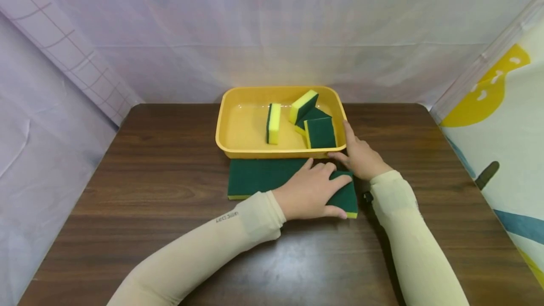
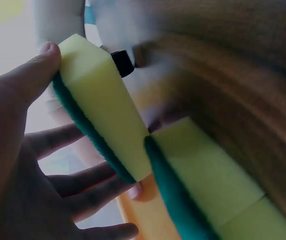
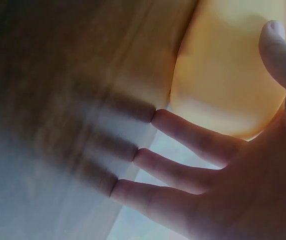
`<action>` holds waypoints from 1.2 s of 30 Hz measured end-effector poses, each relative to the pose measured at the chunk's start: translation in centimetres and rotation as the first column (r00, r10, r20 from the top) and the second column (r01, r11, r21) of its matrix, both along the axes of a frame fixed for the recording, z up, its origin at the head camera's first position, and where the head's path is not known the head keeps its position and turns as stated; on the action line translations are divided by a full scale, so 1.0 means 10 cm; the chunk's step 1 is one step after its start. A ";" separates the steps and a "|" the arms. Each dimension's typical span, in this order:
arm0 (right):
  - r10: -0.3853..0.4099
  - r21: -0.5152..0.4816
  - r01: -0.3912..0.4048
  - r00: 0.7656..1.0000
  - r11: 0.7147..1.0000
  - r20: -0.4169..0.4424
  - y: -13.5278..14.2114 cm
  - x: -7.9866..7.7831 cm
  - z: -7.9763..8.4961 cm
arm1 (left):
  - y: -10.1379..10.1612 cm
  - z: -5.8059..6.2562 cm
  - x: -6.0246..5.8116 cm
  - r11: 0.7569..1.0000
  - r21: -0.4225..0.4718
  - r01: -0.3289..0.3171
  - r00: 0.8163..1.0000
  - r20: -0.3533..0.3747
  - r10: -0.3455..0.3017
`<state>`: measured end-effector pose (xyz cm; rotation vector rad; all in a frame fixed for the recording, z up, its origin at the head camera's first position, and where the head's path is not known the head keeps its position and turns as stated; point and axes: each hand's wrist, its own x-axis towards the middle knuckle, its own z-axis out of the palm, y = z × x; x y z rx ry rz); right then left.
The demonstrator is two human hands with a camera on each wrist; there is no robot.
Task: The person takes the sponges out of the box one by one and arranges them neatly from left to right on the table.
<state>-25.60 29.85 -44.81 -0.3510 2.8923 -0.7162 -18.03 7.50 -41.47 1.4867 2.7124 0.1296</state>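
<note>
Dark wood-grain table (image 1: 148, 178) with soft glare (image 1: 293, 268), pale cloth backdrop (image 1: 276, 22), patterned white fabric (image 1: 518, 164) at right.

yellow tray (image 1: 244, 129): four sponges (image 1: 321, 132) inside | sponge row (image 1: 263, 176): green side up, along tray's near side | end sponge (image 1: 345, 199): askew

In the head view, toward 12 o'clock, the tray (image 1: 244, 129) looks like smooth, glossy plastic, while the sponges (image 1: 321, 132) in it and at its 6 o'clock side pair matt, fine-textured foam with a rougher, fibrous-looking scouring layer (image 1: 259, 174). The worktop (image 1: 148, 178) shows a smooth wood-grain finish, shiny enough for a pale sheen at 6 o'clock. Matt cloth sleeves (image 1: 191, 254) lie at 7 and 4, and thin, creased sheeting (image 1: 272, 37) hangs at 12.
</note>
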 end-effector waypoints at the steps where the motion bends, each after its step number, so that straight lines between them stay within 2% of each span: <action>1: -0.001 0.001 0.001 1.000 1.000 0.000 0.00 0.00 0.00 | 0.01 -0.02 0.00 1.000 -0.010 -0.004 1.000 0.003 0.004; 5: -0.005 0.009 0.005 1.000 1.000 0.002 0.00 0.00 -0.01 | 0.06 -0.11 0.01 0.999 -0.050 -0.012 1.000 -0.002 0.012; 9: -0.010 0.016 0.010 1.000 1.000 0.000 0.00 0.00 0.00 | 0.09 -0.16 0.01 0.997 -0.074 -0.021 0.999 -0.041 0.018; 15: -0.008 0.019 0.008 1.000 1.000 -0.010 0.00 0.00 0.01 | 0.11 -0.19 0.04 0.995 -0.096 -0.026 0.995 -0.102 0.016; 23: -0.008 0.013 0.008 1.000 1.000 -0.009 0.03 0.00 -0.03 | 0.14 -0.22 0.09 0.993 -0.117 -0.024 0.991 -0.137 0.008; 26: -0.006 0.006 0.006 1.000 1.000 -0.011 0.02 0.00 -0.03 | 0.13 -0.20 0.16 0.993 -0.115 -0.006 0.987 -0.160 -0.012; 30: 0.012 -0.007 -0.012 1.000 1.000 -0.017 0.01 0.00 -0.03 | 0.08 -0.15 0.33 0.990 -0.128 0.061 0.978 -0.189 -0.085; 33: 0.024 -0.012 -0.024 0.999 1.000 -0.021 0.02 -0.01 -0.04 | 0.05 -0.12 0.48 0.982 -0.152 0.110 0.975 -0.178 -0.136; 36: 0.019 -0.010 -0.019 0.999 1.000 -0.026 0.03 -0.01 -0.03 | 0.05 -0.11 0.56 0.977 -0.164 0.135 0.976 -0.149 -0.160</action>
